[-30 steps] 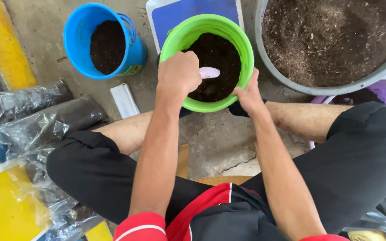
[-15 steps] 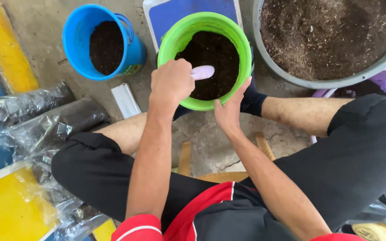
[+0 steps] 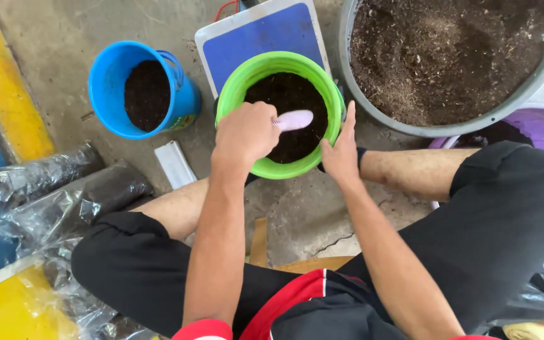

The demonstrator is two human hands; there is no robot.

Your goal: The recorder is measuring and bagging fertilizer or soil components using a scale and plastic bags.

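Taking the green bucket [image 3: 278, 113] as the landmark, there are two small buckets holding dark soil: the green one itself and one blue bucket [image 3: 143, 88] to its left. One large grey tub [image 3: 448, 63] of brown soil sits to its upper right, and one purple container [image 3: 536, 129] shows partly to its right, below the tub. One flat blue-topped scale [image 3: 259, 38] lies beneath it. One pale scoop [image 3: 294, 119] rests over it. Two clear plastic bags of soil [image 3: 51, 189] lie to its lower left, and one small white strip [image 3: 174, 164] lies nearer on that same side. Two hands are at it: one left hand [image 3: 247, 132] and one right hand [image 3: 341, 151].
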